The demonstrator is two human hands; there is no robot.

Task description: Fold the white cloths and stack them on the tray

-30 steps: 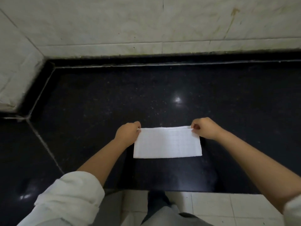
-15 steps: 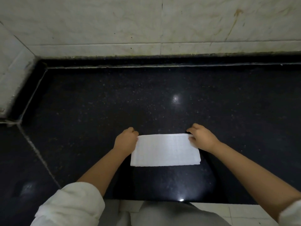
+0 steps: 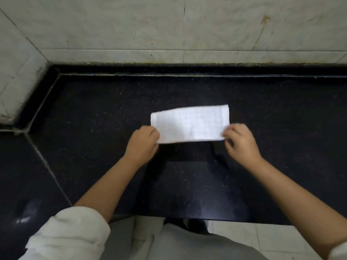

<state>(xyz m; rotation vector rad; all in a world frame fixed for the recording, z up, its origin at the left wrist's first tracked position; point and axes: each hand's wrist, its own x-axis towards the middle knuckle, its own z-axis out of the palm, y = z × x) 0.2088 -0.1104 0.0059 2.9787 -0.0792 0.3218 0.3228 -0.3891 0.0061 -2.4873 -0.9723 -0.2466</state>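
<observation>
Left fingers curled, pinching the near-left corner of the cloth. Right fingers curled too, pinching the near-right corner. Both hands grip it; nothing else in either one.

Left hand and right hand show knuckles up, forearms running back toward the body. Rolled white sleeve on the left arm; only a sliver of sleeve visible at the right edge.

Cloth: white, thin, faint grid weave, folded into a flat rectangle. Far edge slightly uneven, left part a bit lower than the right, so layers look not quite aligned. Far-right corner crisp, far-left corner rounded off. Long axis runs left-right, roughly parallel to the back wall, tilted a touch so the right end sits farther away. Near long edge spans between the two hands. Can't tell if the far part lies on the desk or is lifted just off it.

Location: middle of the desk, well clear of the wall.

Desk is black polished stone, fine speckle, glossy, with a pale joint line running diagonally on the left. Raised black lip along the back. Wall is pale marble-look tile, stained, with a rust-coloured streak upper right. Light floor tiles below the desk edge.
</observation>
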